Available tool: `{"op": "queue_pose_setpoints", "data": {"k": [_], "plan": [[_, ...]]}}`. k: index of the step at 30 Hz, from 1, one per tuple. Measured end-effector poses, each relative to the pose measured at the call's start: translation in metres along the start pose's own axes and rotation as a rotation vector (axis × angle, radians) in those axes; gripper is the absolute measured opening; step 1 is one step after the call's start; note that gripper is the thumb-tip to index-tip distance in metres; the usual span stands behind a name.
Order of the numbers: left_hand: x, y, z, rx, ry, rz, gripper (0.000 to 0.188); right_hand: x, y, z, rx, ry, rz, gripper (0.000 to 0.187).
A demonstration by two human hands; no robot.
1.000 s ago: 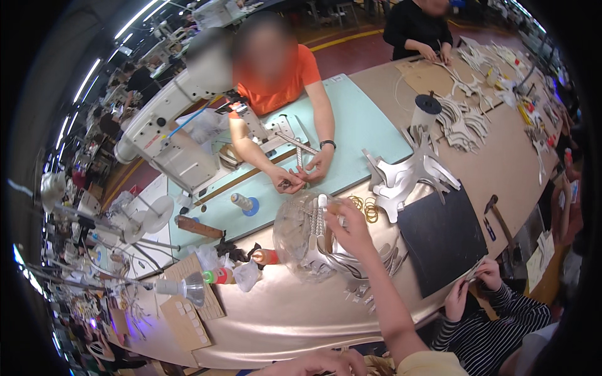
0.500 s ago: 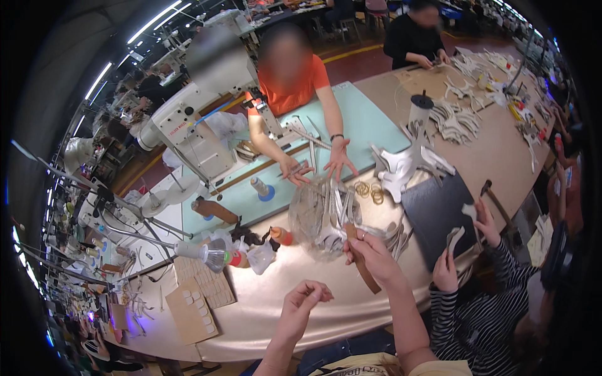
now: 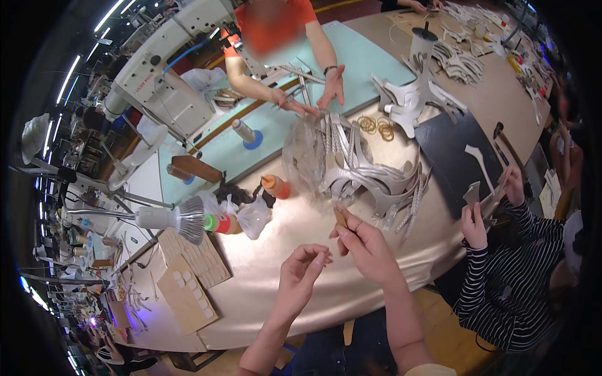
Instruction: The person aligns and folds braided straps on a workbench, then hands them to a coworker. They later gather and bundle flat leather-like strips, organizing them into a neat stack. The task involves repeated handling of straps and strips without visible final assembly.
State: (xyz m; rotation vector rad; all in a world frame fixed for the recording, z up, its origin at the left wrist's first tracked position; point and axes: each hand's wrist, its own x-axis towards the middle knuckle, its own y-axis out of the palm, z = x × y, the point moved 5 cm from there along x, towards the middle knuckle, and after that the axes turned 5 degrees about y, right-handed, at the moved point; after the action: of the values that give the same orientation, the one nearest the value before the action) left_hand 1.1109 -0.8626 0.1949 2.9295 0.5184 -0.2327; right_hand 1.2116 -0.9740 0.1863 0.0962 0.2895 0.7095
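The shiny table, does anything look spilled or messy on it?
I see no spill on the shiny table. The messiest bit is the heap of silvery pieces: they overlap, with ends pointing different ways, beside a crumpled clear bag.

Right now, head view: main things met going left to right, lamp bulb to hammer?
Lamp bulb → green-capped bottle → orange bottle → left hand → right hand holding a brown strip → black mat → hammer.

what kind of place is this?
Probably a sewing workshop, perhaps for shoes or leather goods: there's a large white sewing machine, a thread cone on the pale green tabletop, and a pile of pale cut pieces.
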Motion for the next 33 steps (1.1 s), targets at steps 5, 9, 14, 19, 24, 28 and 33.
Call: {"op": "queue_pose_setpoints", "data": {"k": [5, 9, 14, 19, 24, 28, 33], "plan": [[0.024, 0.017, 0.025, -0.091, -0.031, -0.016, 0.025, -0.022, -0.002, 0.0, -0.696, -0.23, -0.359, 0.054], [0.048, 0.038, 0.044, -0.102, 0.013, 0.062, 0.022, -0.027, -0.019, -0.006, -0.828, -0.182, -0.382, 0.057], [0.067, 0.041, 0.064, -0.127, -0.052, -0.002, 0.019, -0.019, -0.039, -0.016, -0.683, -0.149, -0.344, 0.06], [0.076, 0.035, 0.063, -0.164, -0.07, -0.094, 0.021, -0.013, -0.054, -0.011, -0.562, -0.08, -0.358, 0.05], [0.086, 0.035, 0.053, -0.163, -0.048, -0.124, 0.02, -0.005, -0.067, 0.005, -0.497, -0.126, -0.369, 0.033], [0.094, 0.038, 0.036, -0.18, 0.005, -0.162, 0.02, 0.004, -0.072, 0.017, -0.427, -0.123, -0.35, 0.029], [0.1, 0.041, 0.002, -0.14, 0.025, -0.228, 0.021, 0.015, -0.071, 0.053, -0.444, -0.241, -0.321, 0.029]]}}
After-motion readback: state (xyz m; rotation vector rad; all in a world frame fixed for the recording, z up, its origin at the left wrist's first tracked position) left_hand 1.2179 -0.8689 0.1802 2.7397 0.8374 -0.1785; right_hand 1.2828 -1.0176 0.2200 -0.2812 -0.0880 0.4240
